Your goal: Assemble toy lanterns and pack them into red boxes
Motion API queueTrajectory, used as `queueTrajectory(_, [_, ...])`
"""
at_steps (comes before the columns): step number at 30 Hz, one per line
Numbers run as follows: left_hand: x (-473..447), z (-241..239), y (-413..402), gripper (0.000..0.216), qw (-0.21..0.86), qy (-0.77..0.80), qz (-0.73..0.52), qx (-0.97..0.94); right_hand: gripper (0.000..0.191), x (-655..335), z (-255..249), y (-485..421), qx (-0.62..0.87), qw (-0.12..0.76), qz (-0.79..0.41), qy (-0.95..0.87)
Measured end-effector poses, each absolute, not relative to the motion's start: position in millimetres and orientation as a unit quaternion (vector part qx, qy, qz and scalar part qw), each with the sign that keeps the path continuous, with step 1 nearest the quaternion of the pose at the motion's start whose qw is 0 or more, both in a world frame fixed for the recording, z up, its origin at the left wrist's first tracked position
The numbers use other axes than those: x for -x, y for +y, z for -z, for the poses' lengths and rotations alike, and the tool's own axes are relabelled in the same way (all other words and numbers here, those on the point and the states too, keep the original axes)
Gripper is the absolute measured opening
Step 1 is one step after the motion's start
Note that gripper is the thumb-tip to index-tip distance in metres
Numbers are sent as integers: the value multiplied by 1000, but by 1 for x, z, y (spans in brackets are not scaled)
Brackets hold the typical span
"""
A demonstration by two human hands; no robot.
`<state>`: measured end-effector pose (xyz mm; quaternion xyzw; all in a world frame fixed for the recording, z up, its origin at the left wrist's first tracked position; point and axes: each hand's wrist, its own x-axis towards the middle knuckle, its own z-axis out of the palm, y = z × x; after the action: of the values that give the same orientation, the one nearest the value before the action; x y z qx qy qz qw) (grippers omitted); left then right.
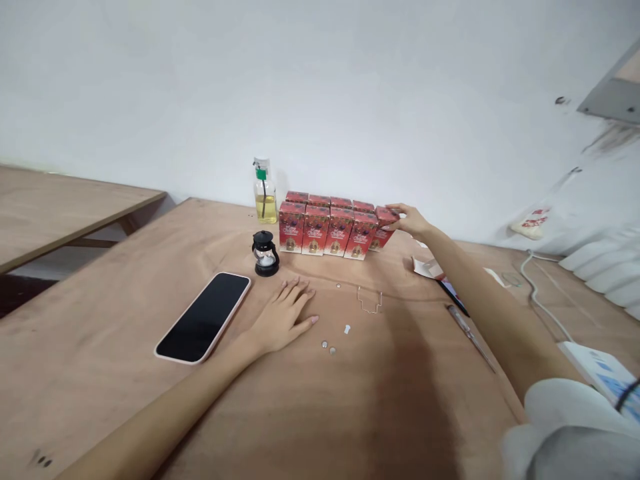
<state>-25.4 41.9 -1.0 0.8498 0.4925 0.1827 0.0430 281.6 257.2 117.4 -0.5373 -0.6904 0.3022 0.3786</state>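
My left hand (283,315) lies flat on the wooden table (125,313), fingers stretched out, holding nothing, just right of a black phone (204,317) in a pink case. My right hand (411,221) reaches to the far end of a row of red boxes (327,229) and grips the tilted rightmost red box (385,227). A small black lantern (265,254) stands left of the row. A bent wire (370,301), a small white part (347,329) and two tiny round cells (328,347) lie between my arms.
A bottle of yellow liquid (265,192) stands by the white wall behind the boxes. A screwdriver (470,335), a paper scrap (429,267) and a white cable (537,293) lie at right. A second wooden table (60,207) stands to the left.
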Motion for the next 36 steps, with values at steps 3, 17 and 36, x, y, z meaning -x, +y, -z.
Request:
queueTrajectory(3, [25, 0, 41, 56, 43, 497, -169, -850, 77, -275, -119, 253, 543, 362, -281, -704])
queueTrajectory(17, [23, -11, 34, 25, 25, 445, -221, -868, 35, -57, -108, 148, 52, 106, 213, -970])
queueTrajectory(36, [-16, -24, 20, 46, -161, 313, -63, -934, 51, -167, -35, 93, 328, 501, -188, -779])
